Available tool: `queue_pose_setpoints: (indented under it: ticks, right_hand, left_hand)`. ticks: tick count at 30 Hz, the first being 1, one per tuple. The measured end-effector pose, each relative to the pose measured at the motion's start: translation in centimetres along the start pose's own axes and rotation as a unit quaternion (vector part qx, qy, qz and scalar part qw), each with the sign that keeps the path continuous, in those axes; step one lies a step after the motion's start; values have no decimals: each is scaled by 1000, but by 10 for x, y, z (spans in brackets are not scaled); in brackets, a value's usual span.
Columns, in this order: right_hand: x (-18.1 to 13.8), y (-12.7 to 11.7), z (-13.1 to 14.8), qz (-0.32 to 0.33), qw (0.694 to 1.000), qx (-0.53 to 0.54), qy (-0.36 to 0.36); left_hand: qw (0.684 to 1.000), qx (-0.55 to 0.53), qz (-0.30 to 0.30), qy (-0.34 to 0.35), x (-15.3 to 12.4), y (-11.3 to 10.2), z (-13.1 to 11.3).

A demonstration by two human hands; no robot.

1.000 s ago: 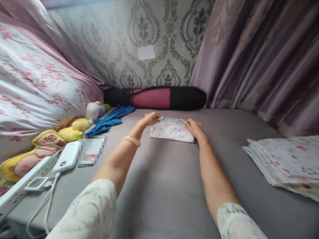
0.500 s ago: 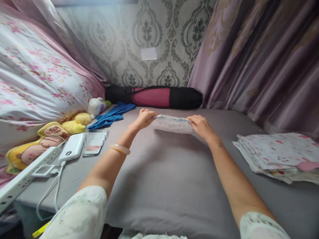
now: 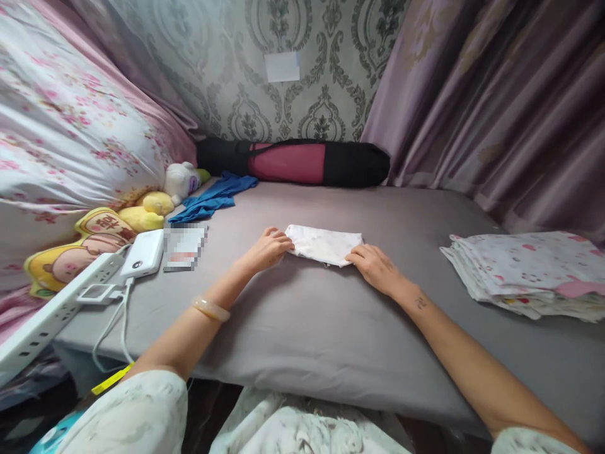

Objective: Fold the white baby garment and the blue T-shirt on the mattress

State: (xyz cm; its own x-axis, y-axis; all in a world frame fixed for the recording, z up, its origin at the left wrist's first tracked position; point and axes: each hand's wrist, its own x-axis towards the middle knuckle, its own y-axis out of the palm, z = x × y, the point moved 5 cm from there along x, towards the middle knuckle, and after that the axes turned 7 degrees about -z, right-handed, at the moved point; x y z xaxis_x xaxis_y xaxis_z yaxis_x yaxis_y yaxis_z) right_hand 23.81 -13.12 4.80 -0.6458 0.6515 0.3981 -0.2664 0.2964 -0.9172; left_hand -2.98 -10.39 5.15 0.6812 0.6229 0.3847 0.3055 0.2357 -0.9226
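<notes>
Compared with half a second ago, a folded white cloth [image 3: 326, 244] has come down from mid-air onto the grey-sheeted bed [image 3: 293, 334]. Clock directions are taken from this cloth. At 9 o'clock, the left hand [image 3: 273, 248] has its fingers closed over the cloth's end; at 4 o'clock, the right hand [image 3: 373, 266] pinches the near corner. Neither grip is spread, and both thumbs are mostly hidden.

A long black-and-red bag [image 3: 288, 162] blocks the far side, from 11 to 1 o'clock, against the patterned wall [image 3: 217, 82]. A crumpled blue cloth [image 3: 212, 198] lies at 10. A white power bank [image 3: 144, 253] sits at 9, with plush toys [image 3: 146, 211] behind it and a power strip [image 3: 61, 318] nearer 8. A stack of folded fabric [image 3: 524, 268] rests at 3.

Smooth sheet stretches from the cloth towards the bag, across to the stack, and down to the bed's near edge at 6 o'clock, where patterned clothing [image 3: 307, 425] shows beyond.
</notes>
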Motion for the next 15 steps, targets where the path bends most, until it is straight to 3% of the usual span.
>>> queue_pose_setpoints:
  ticks: [8, 13, 15]
  right_hand:
    - [-4, -6, 5, 76, 993, 61, 61]
    - [27, -2, 13, 12, 986, 32, 163]
    - [44, 9, 21, 30, 981, 20, 189]
  left_hand:
    - [997, -27, 45, -49, -9, 1, -4]
    - [989, -9, -38, -141, 14, 1, -16]
    - [988, 11, -36, -149, 30, 9, -27]
